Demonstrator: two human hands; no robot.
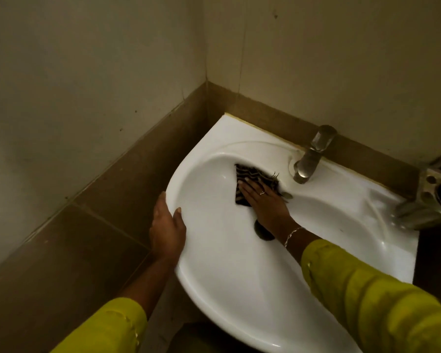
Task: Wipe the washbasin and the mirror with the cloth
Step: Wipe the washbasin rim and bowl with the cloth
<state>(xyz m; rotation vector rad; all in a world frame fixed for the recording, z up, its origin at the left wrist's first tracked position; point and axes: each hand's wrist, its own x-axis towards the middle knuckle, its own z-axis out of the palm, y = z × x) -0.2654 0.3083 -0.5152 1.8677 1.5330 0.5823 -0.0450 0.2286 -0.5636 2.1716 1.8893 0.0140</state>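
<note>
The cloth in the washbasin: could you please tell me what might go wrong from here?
The right hand presses the cloth flat, with no grip, on the sloped wall of the washbasin; it might slide off toward the drain. The tap spout hangs close by the cloth, so a wider stroke could knock that hand on it.

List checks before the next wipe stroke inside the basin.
1. Contact: right hand presses dark patterned cloth with flat fingers: ok.
2. Placement: cloth on bowl wall of white ceramic washbasin: ok.
3. Brace: left hand holds the rim: ok.
4. Clearance: grey metal tap apart from cloth: ok.
5. Drain: dark drain hole unblocked: cannot tell, wrist covers part.
6. Next surface: mirror in view: not ok.
</note>
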